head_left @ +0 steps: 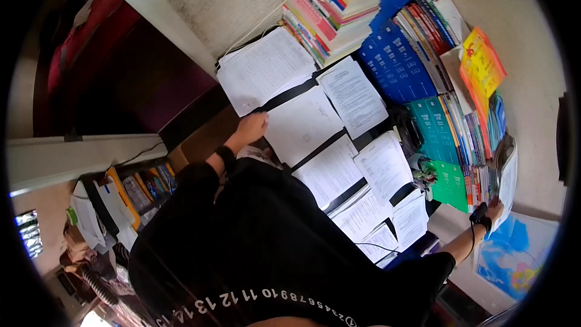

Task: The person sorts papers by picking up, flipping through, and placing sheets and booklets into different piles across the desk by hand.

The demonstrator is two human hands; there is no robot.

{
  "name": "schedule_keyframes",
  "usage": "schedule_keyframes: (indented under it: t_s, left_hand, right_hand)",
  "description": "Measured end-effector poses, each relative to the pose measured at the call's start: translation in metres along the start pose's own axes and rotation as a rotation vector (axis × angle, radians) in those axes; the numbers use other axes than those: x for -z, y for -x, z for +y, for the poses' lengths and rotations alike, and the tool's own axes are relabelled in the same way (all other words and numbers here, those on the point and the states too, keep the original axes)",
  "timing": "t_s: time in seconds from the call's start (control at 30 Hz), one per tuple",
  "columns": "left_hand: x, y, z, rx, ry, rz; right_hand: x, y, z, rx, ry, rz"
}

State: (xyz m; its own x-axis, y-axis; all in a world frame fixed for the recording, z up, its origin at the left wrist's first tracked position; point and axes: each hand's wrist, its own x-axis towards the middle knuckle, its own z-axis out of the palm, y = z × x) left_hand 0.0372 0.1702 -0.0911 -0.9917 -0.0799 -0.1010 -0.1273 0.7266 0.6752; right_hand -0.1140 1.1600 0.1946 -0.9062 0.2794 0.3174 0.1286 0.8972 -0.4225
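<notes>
My left hand [253, 127] is closed in a loose fist at the near left edge of the black desk, beside a stack of white sheets [304, 126]; I see nothing in its fingers. Far to the right, my right hand [495, 211] grips the lower end of a bundle of papers [509, 175] at the end of the book row. Its fingers are partly hidden. Between the hands, several piles of printed paper lie in rows, among them a large stack [266, 66] at the upper left and a printed pile [352, 95] behind.
Tall book stacks [333, 12] stand at the back. Blue file boxes [396, 63], teal ones [434, 127] and a green one [449, 184] hold books along the wall. A yellow-orange packet [482, 63] leans on them. A map [520, 254] hangs at right; a box of books [142, 191] is at left.
</notes>
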Motion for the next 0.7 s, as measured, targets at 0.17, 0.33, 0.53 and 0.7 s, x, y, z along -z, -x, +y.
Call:
schedule_keyframes:
  t_s: [0.17, 0.33, 0.53, 0.7]
  left_hand:
    - [0.008, -0.062, -0.029, 0.014, -0.298, 0.138]
    - [0.008, -0.093, -0.032, 0.142, -0.480, 0.011]
    - [-0.020, -0.097, -0.075, 0.073, -0.558, -0.079]
    - [-0.019, -0.108, -0.113, -0.260, -0.786, 0.041]
  right_hand:
    - [-0.012, 0.010, -0.028, -0.447, -0.826, 0.051]
    - [-0.104, 0.099, -0.193, -0.329, -0.610, 0.471]
    - [-0.232, 0.221, -0.306, -0.278, -0.632, -0.100]
    - [-0.292, 0.310, -0.413, -0.085, -0.356, -0.513]
